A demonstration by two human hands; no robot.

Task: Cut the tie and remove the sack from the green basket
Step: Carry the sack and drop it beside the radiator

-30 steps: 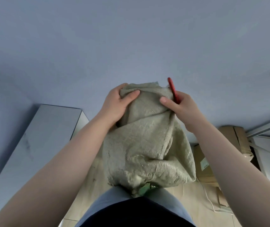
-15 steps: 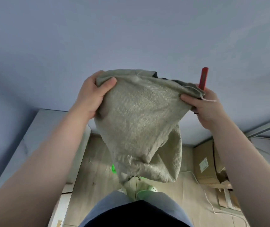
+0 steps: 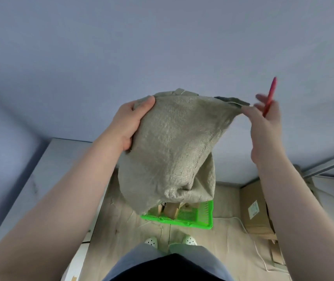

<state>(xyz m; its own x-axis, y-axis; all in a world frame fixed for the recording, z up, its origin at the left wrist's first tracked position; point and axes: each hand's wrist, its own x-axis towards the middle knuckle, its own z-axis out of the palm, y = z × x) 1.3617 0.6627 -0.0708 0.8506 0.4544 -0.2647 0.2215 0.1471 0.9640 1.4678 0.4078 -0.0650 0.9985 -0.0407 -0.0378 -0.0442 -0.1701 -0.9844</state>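
Note:
A grey-beige woven sack (image 3: 174,151) hangs in the air in front of me, its open mouth upward. My left hand (image 3: 130,123) grips the sack's left top edge. My right hand (image 3: 263,120) pinches the sack's right top corner and also holds a red cutter (image 3: 270,96) that points up; this hand is blurred. Below the sack, on the floor, stands the green basket (image 3: 203,214) with light wooden pieces inside. The sack's bottom hangs just above the basket and hides its far part. No tie is visible.
A grey cabinet top (image 3: 46,179) runs along the left. Cardboard boxes (image 3: 255,209) lie on the floor at the right, with a white cord (image 3: 243,226) beside them. My feet in pale shoes (image 3: 170,240) stand just before the basket. A pale wall fills the background.
Both hands have lifted the sack up and spread its mouth wider. The sack has come off the green basket, which is now exposed on the floor below.

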